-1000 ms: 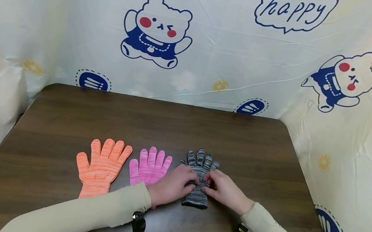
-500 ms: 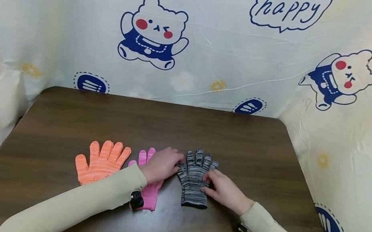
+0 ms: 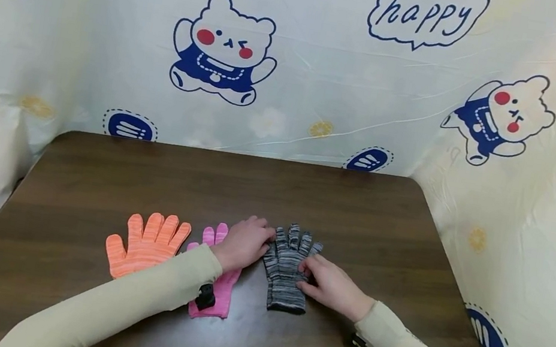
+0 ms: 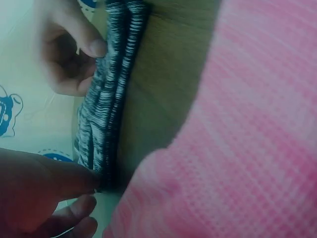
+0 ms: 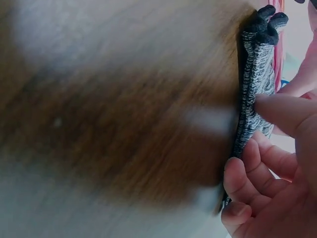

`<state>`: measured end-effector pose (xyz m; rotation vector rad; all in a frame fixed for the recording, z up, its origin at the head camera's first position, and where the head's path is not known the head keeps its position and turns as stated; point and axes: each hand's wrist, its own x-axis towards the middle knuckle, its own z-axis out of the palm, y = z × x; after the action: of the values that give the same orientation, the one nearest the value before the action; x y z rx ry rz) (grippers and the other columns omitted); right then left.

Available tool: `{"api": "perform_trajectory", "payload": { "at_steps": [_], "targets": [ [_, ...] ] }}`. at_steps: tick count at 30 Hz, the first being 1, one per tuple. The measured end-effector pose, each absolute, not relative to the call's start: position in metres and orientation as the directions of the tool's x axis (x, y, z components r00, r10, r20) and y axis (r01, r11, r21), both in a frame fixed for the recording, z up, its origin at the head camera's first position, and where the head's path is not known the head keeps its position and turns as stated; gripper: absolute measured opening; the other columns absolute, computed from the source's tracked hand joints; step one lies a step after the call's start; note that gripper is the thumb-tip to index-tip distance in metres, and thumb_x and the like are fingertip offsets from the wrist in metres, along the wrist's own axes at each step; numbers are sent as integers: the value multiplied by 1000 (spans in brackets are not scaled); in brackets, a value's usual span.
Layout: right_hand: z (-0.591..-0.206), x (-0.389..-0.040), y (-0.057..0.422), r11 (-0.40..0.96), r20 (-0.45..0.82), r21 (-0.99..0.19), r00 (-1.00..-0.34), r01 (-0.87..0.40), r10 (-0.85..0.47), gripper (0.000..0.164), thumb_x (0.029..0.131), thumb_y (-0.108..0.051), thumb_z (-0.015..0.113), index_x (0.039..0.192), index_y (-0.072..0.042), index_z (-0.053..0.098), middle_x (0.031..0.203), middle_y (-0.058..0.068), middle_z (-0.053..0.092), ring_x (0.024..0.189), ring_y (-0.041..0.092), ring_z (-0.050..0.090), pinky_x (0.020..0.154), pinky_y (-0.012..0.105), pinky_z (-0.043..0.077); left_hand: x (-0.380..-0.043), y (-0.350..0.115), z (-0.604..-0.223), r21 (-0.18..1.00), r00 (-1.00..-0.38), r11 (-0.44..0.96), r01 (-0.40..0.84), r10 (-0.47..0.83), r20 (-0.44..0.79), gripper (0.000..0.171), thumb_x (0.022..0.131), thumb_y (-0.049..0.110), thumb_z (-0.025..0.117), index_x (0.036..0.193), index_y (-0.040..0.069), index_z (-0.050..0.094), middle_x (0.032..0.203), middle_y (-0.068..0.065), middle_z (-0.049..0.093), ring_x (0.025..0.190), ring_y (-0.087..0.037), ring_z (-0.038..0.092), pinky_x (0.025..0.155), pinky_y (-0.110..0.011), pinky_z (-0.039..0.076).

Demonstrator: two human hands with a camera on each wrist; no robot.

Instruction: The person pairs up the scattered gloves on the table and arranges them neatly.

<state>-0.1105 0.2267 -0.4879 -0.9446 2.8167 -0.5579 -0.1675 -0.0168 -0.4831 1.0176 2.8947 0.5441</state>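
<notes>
A grey-and-black striped knit glove lies palm-flat on the table, fingers pointing away. My left hand reaches across a pink knit glove and pinches the grey glove's thumb tip; in the left wrist view, my left thumb meets that tip. On the other side, my right hand holds the grey glove's right edge with thumb and curled fingers. My left sleeve and hand hide much of the pink glove. An orange knit glove lies farther left, its lower part under the left forearm.
The brown wooden table reaches back to a printed curtain, which also hangs along both sides. A small black camera sits at the left wrist, another dark device at the right.
My left hand has moved left and away, from the middle of the grey glove to its thumb, which now spreads outward. The right hand stays at the glove's right edge.
</notes>
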Motion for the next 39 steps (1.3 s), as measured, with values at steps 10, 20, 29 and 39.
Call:
{"api": "perform_trajectory", "payload": {
  "at_steps": [10,20,29,39],
  "targets": [
    [-486,-105,220,783,-5,-204,-799,-588,-601,61,72,-68,63,102,-15,57,84,-6,49,69,9,43,67,29,44,-167,-20,-482,325,-767,704,631,628,129,6,88,12,62,89,15,66,84,-2,65,77,-23,54,67,-40,43],
    [-489,-105,217,794,-42,-141,-797,-592,-602,78,64,-82,56,105,-15,52,88,-4,48,76,11,44,70,31,41,-164,-22,-472,276,-770,724,632,628,116,6,89,11,57,86,13,61,79,-3,65,73,-23,54,62,-39,42],
    [-488,-109,218,773,-64,-180,-777,-608,-626,72,69,-78,55,106,-16,53,89,-5,49,77,10,44,70,30,41,-168,-25,-477,312,-788,735,602,611,78,6,84,12,65,79,16,62,75,1,62,72,-22,54,60,-38,40],
    [-488,-111,218,741,-23,-172,-750,-649,-661,57,77,-63,63,104,-14,54,86,-5,50,77,12,45,73,33,42,-171,-23,-473,305,-812,765,567,581,52,13,86,20,62,74,19,62,72,2,60,70,-21,53,59,-37,40]
  ]
}}
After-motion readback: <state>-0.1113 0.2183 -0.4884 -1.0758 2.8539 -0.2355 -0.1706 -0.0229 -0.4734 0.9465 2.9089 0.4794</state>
